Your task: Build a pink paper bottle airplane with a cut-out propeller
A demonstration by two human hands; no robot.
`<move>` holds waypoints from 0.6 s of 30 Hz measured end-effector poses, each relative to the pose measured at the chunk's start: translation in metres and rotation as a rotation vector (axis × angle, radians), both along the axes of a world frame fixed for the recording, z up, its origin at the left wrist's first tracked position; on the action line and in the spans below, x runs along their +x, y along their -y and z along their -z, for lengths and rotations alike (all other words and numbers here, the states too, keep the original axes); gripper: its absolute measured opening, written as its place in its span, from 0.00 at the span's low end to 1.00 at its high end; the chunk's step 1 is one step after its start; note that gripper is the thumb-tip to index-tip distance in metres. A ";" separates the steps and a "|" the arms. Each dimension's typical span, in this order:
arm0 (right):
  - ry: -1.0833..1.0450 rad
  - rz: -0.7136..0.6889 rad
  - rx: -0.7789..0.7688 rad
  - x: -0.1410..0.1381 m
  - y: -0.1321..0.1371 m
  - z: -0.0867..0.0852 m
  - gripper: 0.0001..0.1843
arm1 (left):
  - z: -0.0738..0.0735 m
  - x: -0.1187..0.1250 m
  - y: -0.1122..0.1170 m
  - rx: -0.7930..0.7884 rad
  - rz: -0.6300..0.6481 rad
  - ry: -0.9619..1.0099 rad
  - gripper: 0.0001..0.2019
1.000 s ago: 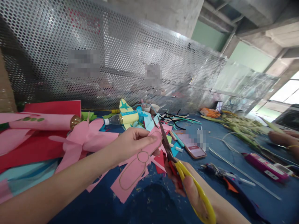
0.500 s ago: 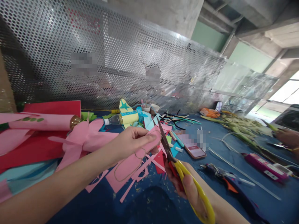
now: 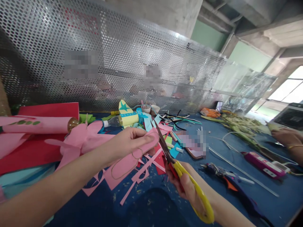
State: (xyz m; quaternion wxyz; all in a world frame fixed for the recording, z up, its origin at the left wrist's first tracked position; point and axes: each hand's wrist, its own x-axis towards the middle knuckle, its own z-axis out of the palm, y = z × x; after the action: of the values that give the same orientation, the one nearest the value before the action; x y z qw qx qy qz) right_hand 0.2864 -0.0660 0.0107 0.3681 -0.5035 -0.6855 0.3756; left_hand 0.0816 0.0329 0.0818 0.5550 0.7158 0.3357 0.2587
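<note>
My left hand (image 3: 136,142) pinches a strip of pink paper (image 3: 125,165) marked with a drawn rounded outline. Wrapped in the handles by my right hand (image 3: 184,186) is a pair of scissors (image 3: 169,151) with yellow and red grips. Their dark blades point up and away, right beside the paper's upper end; whether they touch its edge I cannot tell. Pink paper offcuts (image 3: 144,171) lie on the blue table beneath. To the left of my hands are a pink paper flower shape (image 3: 79,138) and a bottle (image 3: 115,121) dressed in yellow and blue paper.
A phone (image 3: 195,151), a glue gun (image 3: 233,183) and a purple power strip (image 3: 264,165) lie to the right. Behind stands a perforated metal screen (image 3: 127,63). Another person's hand (image 3: 286,137) is at the far right, near dried leaves (image 3: 241,124).
The whole view has shifted slightly, so most things appear a little further left. My hands keep nearly the same hold on the paper and scissors.
</note>
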 end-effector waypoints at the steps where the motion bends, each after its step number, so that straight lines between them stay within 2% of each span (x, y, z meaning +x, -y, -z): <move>1: 0.005 -0.020 -0.004 0.001 -0.001 0.001 0.37 | 0.000 -0.001 -0.001 -0.011 -0.003 -0.013 0.17; 5: -0.102 -0.059 -0.117 0.004 -0.004 0.013 0.35 | 0.000 -0.006 -0.008 -0.142 0.073 0.027 0.14; 9: -0.359 -0.026 -0.295 -0.003 -0.009 0.021 0.41 | 0.002 -0.012 -0.020 -0.423 0.145 0.189 0.17; 12: -0.441 -0.083 -0.309 -0.010 -0.012 0.018 0.42 | 0.000 -0.011 -0.023 -0.597 0.130 0.269 0.17; 15: -0.478 -0.142 -0.290 -0.015 -0.014 0.011 0.42 | -0.003 -0.006 -0.019 -0.627 0.099 0.264 0.11; 18: -0.543 -0.117 -0.302 -0.018 -0.013 0.007 0.43 | 0.002 -0.002 -0.014 -0.534 0.071 0.233 0.10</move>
State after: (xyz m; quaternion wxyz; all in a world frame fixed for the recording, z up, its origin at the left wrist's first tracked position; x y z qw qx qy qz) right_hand 0.2681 -0.0525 0.0041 0.4367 -0.3935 -0.5264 0.6143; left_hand 0.0792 0.0467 0.0800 0.7673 0.5211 0.3005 0.2222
